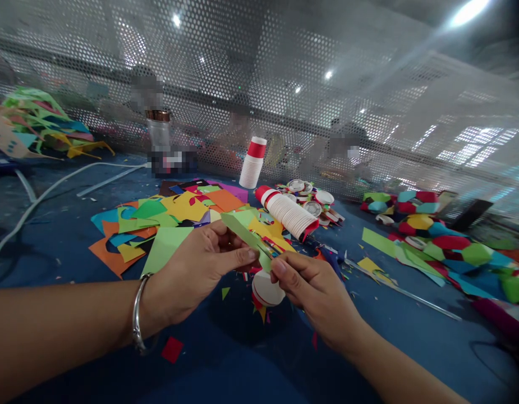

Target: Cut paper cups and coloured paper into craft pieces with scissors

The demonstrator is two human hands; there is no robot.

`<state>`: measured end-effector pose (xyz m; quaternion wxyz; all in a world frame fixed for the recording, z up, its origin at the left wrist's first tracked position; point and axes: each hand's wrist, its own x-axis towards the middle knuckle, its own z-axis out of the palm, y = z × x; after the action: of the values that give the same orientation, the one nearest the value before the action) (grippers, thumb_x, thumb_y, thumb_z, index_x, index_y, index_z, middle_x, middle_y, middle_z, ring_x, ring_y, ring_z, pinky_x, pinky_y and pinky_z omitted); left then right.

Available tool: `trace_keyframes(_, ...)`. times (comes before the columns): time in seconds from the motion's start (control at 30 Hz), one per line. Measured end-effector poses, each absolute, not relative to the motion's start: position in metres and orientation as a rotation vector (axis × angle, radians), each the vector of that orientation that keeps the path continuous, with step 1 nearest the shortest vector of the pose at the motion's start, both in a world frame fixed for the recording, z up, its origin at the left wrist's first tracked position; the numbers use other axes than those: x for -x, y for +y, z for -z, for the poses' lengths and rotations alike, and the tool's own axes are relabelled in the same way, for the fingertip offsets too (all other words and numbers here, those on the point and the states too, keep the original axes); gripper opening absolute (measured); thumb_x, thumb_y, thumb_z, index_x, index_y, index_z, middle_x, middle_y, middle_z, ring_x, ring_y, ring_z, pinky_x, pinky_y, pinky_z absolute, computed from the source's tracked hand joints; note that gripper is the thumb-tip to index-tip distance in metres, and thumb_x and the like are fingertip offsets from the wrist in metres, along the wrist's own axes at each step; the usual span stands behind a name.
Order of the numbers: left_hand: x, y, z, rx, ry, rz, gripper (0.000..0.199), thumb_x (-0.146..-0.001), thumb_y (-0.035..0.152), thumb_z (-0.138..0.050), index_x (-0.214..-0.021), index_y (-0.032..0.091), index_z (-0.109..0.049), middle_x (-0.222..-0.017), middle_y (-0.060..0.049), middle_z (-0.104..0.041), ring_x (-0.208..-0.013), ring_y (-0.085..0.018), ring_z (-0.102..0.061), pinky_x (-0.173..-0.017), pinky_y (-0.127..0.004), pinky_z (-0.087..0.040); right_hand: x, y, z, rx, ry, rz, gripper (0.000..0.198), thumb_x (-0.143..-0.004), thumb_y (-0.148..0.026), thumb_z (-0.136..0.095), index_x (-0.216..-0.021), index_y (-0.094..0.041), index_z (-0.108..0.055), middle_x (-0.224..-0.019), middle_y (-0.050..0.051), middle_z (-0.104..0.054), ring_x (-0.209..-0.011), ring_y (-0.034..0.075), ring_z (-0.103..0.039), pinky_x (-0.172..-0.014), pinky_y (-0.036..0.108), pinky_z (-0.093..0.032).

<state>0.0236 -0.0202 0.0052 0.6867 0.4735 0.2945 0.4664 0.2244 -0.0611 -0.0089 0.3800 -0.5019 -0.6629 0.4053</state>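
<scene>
A strip of light green paper (240,229) is stretched between my hands above the table. My left hand (202,252), with a silver bangle at the wrist, pinches it between thumb and fingers. The fingers of my right hand (312,283) close on its near right end, where a thin, multicoloured edge shows; I cannot make out that detail. Below the hands a white paper cup (267,289) lies with its round end towards me, with red and yellow paper points around it. A stack of paper cups (290,213) lies on its side just beyond my right hand.
Coloured paper sheets (175,210) are heaped at centre left. Behind stand an upright cup stack (253,163) and a pile of small round pieces (312,202). A glue stick (410,294) and patterned paper shapes (453,247) are right. A white cable (44,193) crosses left; a perforated screen (284,73) closes the back.
</scene>
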Motion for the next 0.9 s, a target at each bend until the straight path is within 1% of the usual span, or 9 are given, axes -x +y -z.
trace_keyframes(0.13,-0.0241,-0.0193,-0.0047,-1.049,0.648,-1.041,0.042,-0.062,0.025,-0.093,-0.096,0.014,-0.070,-0.088,-0.003,-0.076,-0.082,-0.017,-0.068,-0.079,-0.029,-0.056,-0.2253,-0.0608,0.0089,1.283,-1.704,-1.032,0.046,-0.098,-0.061,-0.056,-0.076,-0.021,-0.062,-0.057,-0.007,-0.036,-0.048,0.008,-0.027,-0.043,0.025,-0.018)
trace_keyframes(0.23,-0.0237,-0.0193,-0.0028,-1.063,0.672,-1.017,0.039,-0.062,0.029,-0.093,-0.090,0.015,-0.070,-0.083,-0.002,-0.074,-0.077,-0.015,-0.066,-0.080,-0.030,-0.056,-0.2254,-0.0603,0.0091,1.289,-1.710,-1.021,0.046,-0.098,-0.061,-0.056,-0.076,-0.021,-0.062,-0.057,-0.007,-0.037,-0.048,0.008,-0.027,-0.042,0.025,-0.018)
trace_keyframes(0.37,-0.0225,-0.0196,-0.0008,-1.075,0.688,-0.995,0.037,-0.063,0.033,-0.093,-0.086,0.017,-0.069,-0.079,0.000,-0.071,-0.075,-0.015,-0.064,-0.080,-0.032,-0.055,-0.2248,-0.0592,0.0090,1.290,-1.711,-1.016,0.047,-0.098,-0.061,-0.056,-0.075,-0.021,-0.062,-0.057,-0.007,-0.038,-0.048,0.008,-0.028,-0.042,0.025,-0.020)
trace_keyframes(0.47,-0.0229,-0.0191,-0.0016,-1.070,0.702,-0.989,0.036,-0.063,0.031,-0.093,-0.087,0.016,-0.070,-0.080,0.000,-0.072,-0.076,-0.015,-0.063,-0.082,-0.032,-0.054,-0.2246,-0.0582,0.0093,1.288,-1.704,-1.022,0.047,-0.098,-0.062,-0.056,-0.075,-0.021,-0.062,-0.056,-0.007,-0.036,-0.048,0.008,-0.027,-0.042,0.025,-0.018)
trace_keyframes(0.57,-0.0234,-0.0182,-0.0033,-1.060,0.677,-0.947,0.034,-0.063,0.025,-0.093,-0.089,0.015,-0.075,-0.086,-0.002,-0.076,-0.081,-0.016,-0.066,-0.083,-0.031,-0.054,-0.2246,-0.0577,0.0103,1.285,-1.689,-1.038,0.046,-0.098,-0.061,-0.057,-0.075,-0.021,-0.063,-0.056,-0.007,-0.036,-0.048,0.008,-0.027,-0.042,0.025,-0.018)
trace_keyframes(0.63,-0.0231,-0.0177,-0.0039,-1.058,0.647,-0.924,0.028,-0.066,0.026,-0.092,-0.087,0.016,-0.077,-0.086,-0.003,-0.077,-0.082,-0.016,-0.067,-0.081,-0.028,-0.054,-0.2247,-0.0577,0.0111,1.285,-1.673,-1.055,0.046,-0.098,-0.061,-0.057,-0.076,-0.021,-0.063,-0.057,-0.007,-0.035,-0.049,0.008,-0.027,-0.042,0.025,-0.018)
trace_keyframes(0.73,-0.0219,-0.0177,-0.0036,-1.065,0.615,-0.901,0.020,-0.071,0.030,-0.090,-0.081,0.017,-0.079,-0.081,-0.001,-0.077,-0.076,-0.013,-0.066,-0.073,-0.023,-0.052,-0.2248,-0.0575,0.0117,1.289,-1.663,-1.080,0.046,-0.098,-0.061,-0.057,-0.076,-0.021,-0.063,-0.057,-0.007,-0.035,-0.049,0.008,-0.026,-0.042,0.025,-0.018)
trace_keyframes(0.9,-0.0206,-0.0175,-0.0023,-1.069,0.647,-0.868,0.022,-0.071,0.033,-0.090,-0.084,0.018,-0.081,-0.084,-0.001,-0.078,-0.079,-0.013,-0.065,-0.071,-0.022,-0.049,-0.2243,-0.0568,0.0116,1.283,-1.646,-1.113,0.047,-0.098,-0.062,-0.057,-0.076,-0.021,-0.061,-0.056,-0.008,-0.033,-0.048,0.008,-0.023,-0.042,0.025,-0.016)
